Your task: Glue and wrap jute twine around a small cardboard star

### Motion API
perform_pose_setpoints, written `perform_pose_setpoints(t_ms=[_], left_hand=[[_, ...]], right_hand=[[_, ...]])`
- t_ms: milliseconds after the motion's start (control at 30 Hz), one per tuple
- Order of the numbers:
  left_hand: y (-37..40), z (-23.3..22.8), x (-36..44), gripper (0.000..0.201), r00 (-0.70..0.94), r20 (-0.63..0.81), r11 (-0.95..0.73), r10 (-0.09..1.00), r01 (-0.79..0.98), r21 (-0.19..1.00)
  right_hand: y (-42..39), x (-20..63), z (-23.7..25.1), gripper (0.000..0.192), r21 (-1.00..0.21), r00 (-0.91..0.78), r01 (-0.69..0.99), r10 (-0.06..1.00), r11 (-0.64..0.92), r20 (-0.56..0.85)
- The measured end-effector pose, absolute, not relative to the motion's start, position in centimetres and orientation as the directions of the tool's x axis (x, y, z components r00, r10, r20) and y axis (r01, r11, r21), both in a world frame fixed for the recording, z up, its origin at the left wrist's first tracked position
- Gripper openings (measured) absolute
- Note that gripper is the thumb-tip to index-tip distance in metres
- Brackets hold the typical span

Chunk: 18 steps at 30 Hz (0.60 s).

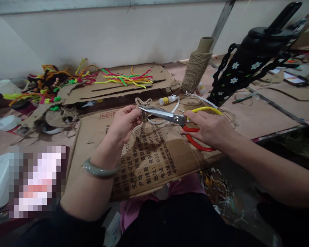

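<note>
Twine ornament [142, 104] is pinched by left hand [123, 123]; scissors [175, 118] are gripped by right hand [208, 128], blades at ornament.

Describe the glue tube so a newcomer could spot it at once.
Start at the tall twine spool standing at the back of the table. Just in front of its base, left of it, lies the glue tube on its side. It's small and white, with a yellow band.

1. One pair of scissors [175, 120], with one yellow and one red handle loop.
2. One spool of twine [195, 70].
3. One small glue bottle [168, 100].
4. One twine-wrapped piece [143, 103].
5. One jade-green bangle [99, 170].
6. Two heaps of coloured pipe cleaners [126, 79].
</note>
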<state>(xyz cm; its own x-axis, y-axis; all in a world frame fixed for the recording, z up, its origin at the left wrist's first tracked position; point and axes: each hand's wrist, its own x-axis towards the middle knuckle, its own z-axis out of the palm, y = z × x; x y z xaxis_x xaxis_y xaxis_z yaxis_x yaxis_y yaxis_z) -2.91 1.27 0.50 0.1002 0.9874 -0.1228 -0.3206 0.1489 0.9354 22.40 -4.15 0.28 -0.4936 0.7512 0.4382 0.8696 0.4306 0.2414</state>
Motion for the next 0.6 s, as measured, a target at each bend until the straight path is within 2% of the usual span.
perform_pose_setpoints(t_ms=[200,400,600], left_hand=[[1.17,0.51,-2.88,0.012,0.092,-0.122,0.145,0.988,-0.312,0.939],[1.19,0.6,-2.83,0.013,0.089,-0.111,0.134,0.99,-0.325,0.936],[1.09,0.57,-2.77,0.014,0.097,-0.115,0.14,0.989,-0.324,0.935]], right_hand=[[-3.86,22.39,-0.04,0.038,0.196,-0.465,0.885,0.784,0.422,0.412],[-3.7,22.05,0.04,0.05,0.176,-0.419,0.908,0.808,0.38,0.415],[-3.46,21.71,0.13,0.049,0.189,-0.407,0.913,0.812,0.361,0.418]])
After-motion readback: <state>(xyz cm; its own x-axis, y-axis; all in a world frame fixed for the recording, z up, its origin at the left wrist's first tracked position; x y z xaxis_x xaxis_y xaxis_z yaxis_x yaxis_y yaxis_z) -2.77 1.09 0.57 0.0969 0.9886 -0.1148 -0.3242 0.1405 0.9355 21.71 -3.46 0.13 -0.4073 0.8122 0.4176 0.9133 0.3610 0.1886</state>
